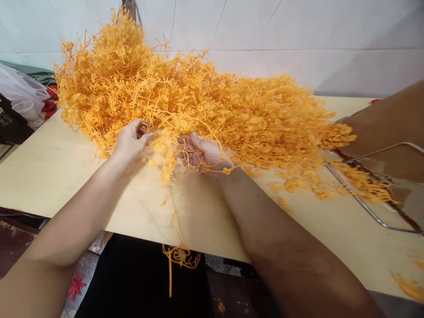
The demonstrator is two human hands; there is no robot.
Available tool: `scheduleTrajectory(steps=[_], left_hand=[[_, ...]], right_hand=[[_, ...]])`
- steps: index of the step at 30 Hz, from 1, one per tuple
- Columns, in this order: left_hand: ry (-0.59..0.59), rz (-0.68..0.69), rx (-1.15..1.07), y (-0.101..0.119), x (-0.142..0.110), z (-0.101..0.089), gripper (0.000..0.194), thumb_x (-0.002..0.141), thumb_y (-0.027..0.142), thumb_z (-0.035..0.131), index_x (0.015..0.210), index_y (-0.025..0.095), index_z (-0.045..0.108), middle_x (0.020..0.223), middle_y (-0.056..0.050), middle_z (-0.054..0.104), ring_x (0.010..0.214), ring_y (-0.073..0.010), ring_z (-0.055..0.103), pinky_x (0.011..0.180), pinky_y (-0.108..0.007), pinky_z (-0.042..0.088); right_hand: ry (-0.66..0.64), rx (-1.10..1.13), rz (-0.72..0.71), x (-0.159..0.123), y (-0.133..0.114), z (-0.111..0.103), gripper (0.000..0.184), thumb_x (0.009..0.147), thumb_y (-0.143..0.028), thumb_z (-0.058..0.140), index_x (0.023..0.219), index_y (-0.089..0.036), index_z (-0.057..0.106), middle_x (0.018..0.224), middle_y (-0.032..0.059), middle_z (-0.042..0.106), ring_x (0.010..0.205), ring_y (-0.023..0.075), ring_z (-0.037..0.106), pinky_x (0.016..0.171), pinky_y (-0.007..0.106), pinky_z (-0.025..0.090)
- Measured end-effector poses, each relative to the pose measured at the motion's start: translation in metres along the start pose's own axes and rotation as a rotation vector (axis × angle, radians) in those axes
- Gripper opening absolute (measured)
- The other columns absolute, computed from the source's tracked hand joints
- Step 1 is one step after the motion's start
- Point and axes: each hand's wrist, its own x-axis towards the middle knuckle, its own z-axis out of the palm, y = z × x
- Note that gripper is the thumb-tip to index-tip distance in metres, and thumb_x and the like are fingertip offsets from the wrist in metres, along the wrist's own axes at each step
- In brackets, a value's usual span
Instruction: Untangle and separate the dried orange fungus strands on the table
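Two bare arms [278, 234] are pointing up from seven and five o'clock, over the yellow table [76, 154]. One orange sprig [165, 154] is hanging between the hands, just off the middle toward nine o'clock, and a big fluffy orange heap [198, 97] is sitting at twelve, spreading from ten round to three. Thin stems [227, 170] are looping and tangling, so going slow and tugging softly is probably working best, with no hard squeezing. At nine o'clock, the left hand [130, 139] is bending its thumb and fingertips near each other, right beside the sprig. Near the middle, the right hand [207, 152] is curling half open, with stems crossing its fingers. Blur is leaving me unable to tell if either one is really pinching a stem
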Motion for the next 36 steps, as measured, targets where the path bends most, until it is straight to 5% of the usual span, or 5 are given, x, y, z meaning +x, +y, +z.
scheduleTrajectory(steps=[10, 18, 25, 31, 36], left_hand=[[0.171, 0.025, 0.028, 0.024, -0.016, -0.009, 0.036, 0.073, 0.033, 0.061, 0.103, 0.021, 0.046, 0.069, 0.002, 0.049, 0.065, -0.0099, 0.05, 0.06, -0.024, 0.039], [-0.063, 0.272, 0.191, 0.039, -0.03, -0.009, 0.019, 0.076, 0.035, 0.052, 0.07, 0.017, 0.056, 0.071, -0.002, 0.054, 0.067, -0.0116, 0.049, 0.063, -0.025, 0.038], [-0.378, 0.339, 0.421, 0.046, -0.038, -0.008, 0.037, 0.072, 0.048, 0.055, 0.092, 0.017, 0.061, 0.076, -0.003, 0.057, 0.071, -0.0142, 0.049, 0.065, -0.026, 0.037], [-0.337, 0.229, 0.226, 0.037, -0.03, 0.001, 0.023, 0.073, 0.039, 0.053, 0.071, 0.016, 0.058, 0.07, -0.002, 0.055, 0.069, -0.0127, 0.05, 0.065, -0.026, 0.04], [-0.159, -0.157, -0.309, 0.033, -0.014, -0.017, 0.016, 0.063, 0.029, 0.058, 0.074, 0.018, 0.053, 0.066, 0.002, 0.055, 0.055, -0.0082, 0.049, 0.05, -0.021, 0.041]], right_hand=[[-0.139, 0.211, 0.093, -0.001, -0.002, 0.0, 0.029, 0.071, -0.046, 0.062, 0.071, -0.018, 0.055, 0.056, -0.0004, 0.058, 0.046, 0.0074, 0.051, 0.043, 0.018, 0.037], [-0.112, 0.302, 0.077, -0.002, 0.001, 0.004, 0.022, 0.069, -0.034, 0.066, 0.068, -0.018, 0.052, 0.058, -0.0034, 0.058, 0.049, 0.0058, 0.054, 0.046, 0.018, 0.042], [-0.015, 0.199, 0.043, -0.003, 0.001, 0.01, 0.03, 0.064, -0.038, 0.07, 0.061, -0.017, 0.048, 0.053, -0.0051, 0.05, 0.042, 0.0036, 0.044, 0.042, 0.018, 0.037], [-0.021, 0.124, 0.027, -0.003, -0.004, 0.009, 0.036, 0.058, -0.044, 0.073, 0.067, -0.017, 0.051, 0.061, -0.0023, 0.052, 0.047, 0.0057, 0.046, 0.043, 0.021, 0.038], [0.117, 0.07, 0.061, -0.005, -0.015, 0.001, 0.038, 0.056, -0.04, 0.075, 0.074, -0.018, 0.049, 0.066, -0.0022, 0.049, 0.055, 0.008, 0.05, 0.045, 0.021, 0.039]])
